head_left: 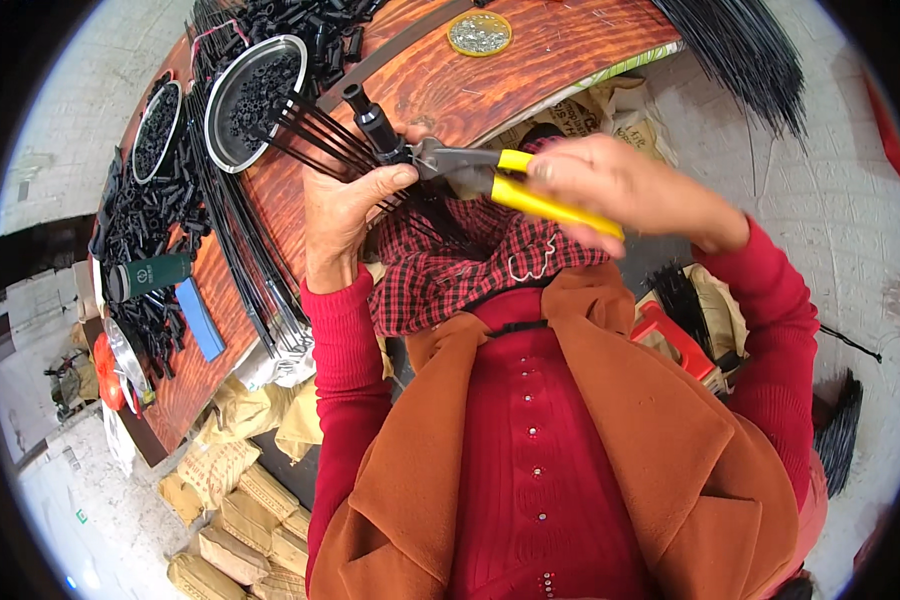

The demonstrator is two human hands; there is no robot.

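My left hand point(342, 205) grips a bundle of thin black rods point(320, 135) that fan out toward the table. A short black tube point(370, 115) sits on the end of one rod just above my thumb. My right hand point(620, 185) squeezes yellow-handled pliers point(490, 172), whose metal jaws meet the rod and tube right beside my left thumb. Both hands are held up over a red checked cloth point(450, 270) on my lap.
A wooden table point(440, 80) carries a round metal dish point(255, 85) of small black tubes, a second dish point(156, 128), loose tube heaps point(145, 215), long rods point(245, 250), a green canister point(150, 275) and a small yellow-rimmed dish point(479, 33). Brown sacks point(230, 500) lie on the floor.
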